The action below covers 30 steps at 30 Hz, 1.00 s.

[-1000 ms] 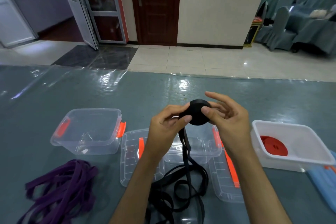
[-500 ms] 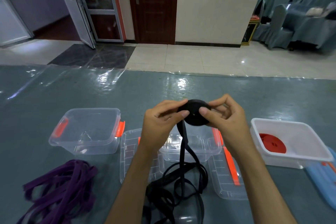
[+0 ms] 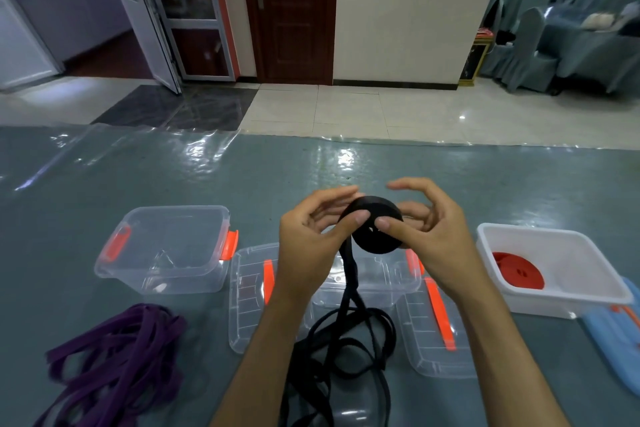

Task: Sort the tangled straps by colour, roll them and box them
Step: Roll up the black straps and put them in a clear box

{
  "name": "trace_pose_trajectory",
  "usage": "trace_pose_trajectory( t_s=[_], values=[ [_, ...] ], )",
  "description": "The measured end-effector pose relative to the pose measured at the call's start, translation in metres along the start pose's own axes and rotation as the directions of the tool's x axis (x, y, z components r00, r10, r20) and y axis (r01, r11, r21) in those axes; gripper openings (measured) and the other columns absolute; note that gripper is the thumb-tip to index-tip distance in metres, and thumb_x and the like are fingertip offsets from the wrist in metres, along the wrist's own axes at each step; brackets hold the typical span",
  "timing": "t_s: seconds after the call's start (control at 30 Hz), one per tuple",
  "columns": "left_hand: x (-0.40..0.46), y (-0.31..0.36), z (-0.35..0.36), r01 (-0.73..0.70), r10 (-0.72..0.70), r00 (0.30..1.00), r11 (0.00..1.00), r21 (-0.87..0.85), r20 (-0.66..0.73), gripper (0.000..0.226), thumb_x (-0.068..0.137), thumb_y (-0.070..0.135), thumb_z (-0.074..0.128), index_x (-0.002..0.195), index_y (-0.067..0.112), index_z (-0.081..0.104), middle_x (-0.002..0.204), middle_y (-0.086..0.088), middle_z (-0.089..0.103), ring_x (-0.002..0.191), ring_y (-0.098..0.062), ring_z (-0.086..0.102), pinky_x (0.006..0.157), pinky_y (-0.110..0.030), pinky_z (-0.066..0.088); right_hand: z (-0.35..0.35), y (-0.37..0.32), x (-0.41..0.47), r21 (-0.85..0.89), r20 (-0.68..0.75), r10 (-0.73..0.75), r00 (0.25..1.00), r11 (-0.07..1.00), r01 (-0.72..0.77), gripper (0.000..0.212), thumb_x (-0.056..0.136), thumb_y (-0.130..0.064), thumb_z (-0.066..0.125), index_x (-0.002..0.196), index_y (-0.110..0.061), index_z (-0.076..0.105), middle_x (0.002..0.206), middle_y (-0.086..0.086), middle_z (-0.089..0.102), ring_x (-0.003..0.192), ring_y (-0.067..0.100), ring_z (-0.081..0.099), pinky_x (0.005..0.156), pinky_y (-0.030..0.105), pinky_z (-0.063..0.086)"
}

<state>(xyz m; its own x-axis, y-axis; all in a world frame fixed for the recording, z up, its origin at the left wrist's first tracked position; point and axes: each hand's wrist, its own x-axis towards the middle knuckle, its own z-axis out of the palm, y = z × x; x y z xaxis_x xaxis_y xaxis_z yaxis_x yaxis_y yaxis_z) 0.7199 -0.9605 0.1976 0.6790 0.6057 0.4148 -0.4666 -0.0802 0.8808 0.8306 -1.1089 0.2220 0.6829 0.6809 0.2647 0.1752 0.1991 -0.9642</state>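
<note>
Left of our hands a purple strap pile (image 3: 114,364) lies loose near an empty clear box (image 3: 166,248). Our left hand (image 3: 311,243) pinches the black roll (image 3: 375,230) with its thumb on the face, fingers curved behind; our right hand (image 3: 433,232) presses a thumb on the same face, its other fingers spread loosely above. The black tail (image 3: 349,291) drops between our wrists into a tangle. Right of our hands, a white box (image 3: 554,270) holds a red roll (image 3: 517,269). If a thumb slips, we judge the roll could spring loose; a snag below could jerk it.
</note>
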Motion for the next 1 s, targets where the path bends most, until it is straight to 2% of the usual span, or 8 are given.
trace_pose_trajectory(
  t_s=[0.07, 0.23, 0.47, 0.6, 0.7, 0.83, 0.93, 1.0],
  values=[
    [-0.002, 0.001, 0.004, 0.007, -0.007, 1.0, 1.0, -0.03, -0.002, 0.033, 0.087, 0.005, 0.083, 0.112, 0.026, 0.079, 0.111, -0.006, 0.08, 0.108, -0.025, 0.077, 0.094, -0.028, 0.059, -0.001, -0.003, -0.001, -0.025, 0.009, -0.061, 0.998, 0.998, 0.061, 0.047, 0.087, -0.018, 0.086, 0.129, -0.034, 0.073, 0.108, 0.004, 0.082, 0.1, 0.023, 0.08, 0.084, 0.028, 0.064],
    [0.0, 0.0, 0.004, 0.074, -0.074, 0.997, 0.997, -0.012, 0.006, 0.021, 0.091, 0.017, 0.078, 0.11, 0.026, 0.08, 0.111, -0.004, 0.078, 0.109, -0.02, 0.075, 0.093, -0.026, 0.057, 0.007, -0.001, -0.003, 0.001, -0.082, -0.12, 0.989, 0.993, 0.12, 0.043, 0.087, -0.013, 0.084, 0.122, -0.037, 0.078, 0.118, -0.002, 0.08, 0.112, 0.018, 0.076, 0.094, 0.027, 0.061],
    [0.001, -0.004, -0.006, 0.148, -0.155, 0.984, 0.986, 0.082, 0.092, 0.015, 0.091, 0.021, 0.08, 0.106, 0.022, 0.079, 0.105, -0.002, 0.074, 0.101, -0.021, 0.075, 0.087, -0.028, 0.059, 0.003, 0.0, -0.002, 0.034, -0.048, 0.043, 0.998, 0.999, -0.042, 0.025, 0.077, -0.032, 0.089, 0.098, -0.023, 0.08, 0.097, 0.009, 0.083, 0.088, 0.024, 0.081, 0.074, 0.025, 0.062],
    [0.001, -0.005, -0.013, 0.191, -0.2, 0.966, 0.979, 0.069, 0.161, 0.026, 0.093, 0.018, 0.079, 0.119, 0.02, 0.078, 0.116, -0.004, 0.077, 0.112, -0.023, 0.073, 0.095, -0.029, 0.058, 0.009, 0.008, -0.004, 0.045, -0.126, 0.017, 0.992, 0.999, -0.012, 0.03, 0.084, -0.03, 0.087, 0.113, -0.028, 0.079, 0.093, 0.008, 0.082, 0.085, 0.024, 0.081, 0.072, 0.026, 0.062],
    [-0.001, -0.005, -0.019, 0.219, -0.219, 0.973, 0.976, 0.003, 0.072, 0.034, 0.086, 0.012, 0.085, 0.116, 0.025, 0.079, 0.11, -0.006, 0.08, 0.105, -0.024, 0.076, 0.092, -0.027, 0.059, 0.009, 0.011, -0.005, 0.019, -0.049, 0.062, 0.997, 0.998, -0.061, 0.026, 0.082, -0.035, 0.087, 0.106, -0.029, 0.078, 0.1, 0.007, 0.082, 0.091, 0.024, 0.081, 0.074, 0.034, 0.064],
    [0.0, -0.006, -0.016, 0.144, -0.144, 0.99, 0.99, 0.007, -0.016, 0.018, 0.082, 0.006, 0.088, 0.097, 0.014, 0.079, 0.103, -0.01, 0.08, 0.1, -0.028, 0.078, 0.088, -0.029, 0.061, 0.002, 0.01, -0.002, -0.011, 0.078, 0.09, 0.993, 0.996, -0.09, 0.024, 0.084, -0.023, 0.088, 0.099, -0.023, 0.07, 0.096, 0.014, 0.081, 0.087, 0.034, 0.081, 0.074, 0.04, 0.066],
    [0.003, -0.005, -0.025, 0.138, -0.142, 0.984, 0.989, 0.046, 0.111, 0.021, 0.089, 0.006, 0.08, 0.11, 0.01, 0.08, 0.118, -0.01, 0.076, 0.113, -0.025, 0.073, 0.097, -0.028, 0.057, 0.0, 0.007, -0.003, -0.082, -0.002, -0.01, 1.0, 0.997, 0.01, 0.034, 0.086, -0.024, 0.084, 0.118, -0.033, 0.075, 0.099, 0.008, 0.082, 0.092, 0.028, 0.081, 0.081, 0.037, 0.067],
    [0.003, -0.004, -0.031, 0.173, -0.18, 0.967, 0.983, 0.056, 0.183, 0.032, 0.093, 0.007, 0.075, 0.124, 0.008, 0.076, 0.124, -0.009, 0.074, 0.121, -0.024, 0.07, 0.102, -0.028, 0.055, 0.0, 0.007, -0.003, -0.059, -0.069, -0.048, 0.996, 0.997, 0.044, 0.027, 0.085, -0.03, 0.083, 0.111, -0.035, 0.078, 0.104, 0.004, 0.082, 0.095, 0.024, 0.08, 0.081, 0.036, 0.067]
  ],
)
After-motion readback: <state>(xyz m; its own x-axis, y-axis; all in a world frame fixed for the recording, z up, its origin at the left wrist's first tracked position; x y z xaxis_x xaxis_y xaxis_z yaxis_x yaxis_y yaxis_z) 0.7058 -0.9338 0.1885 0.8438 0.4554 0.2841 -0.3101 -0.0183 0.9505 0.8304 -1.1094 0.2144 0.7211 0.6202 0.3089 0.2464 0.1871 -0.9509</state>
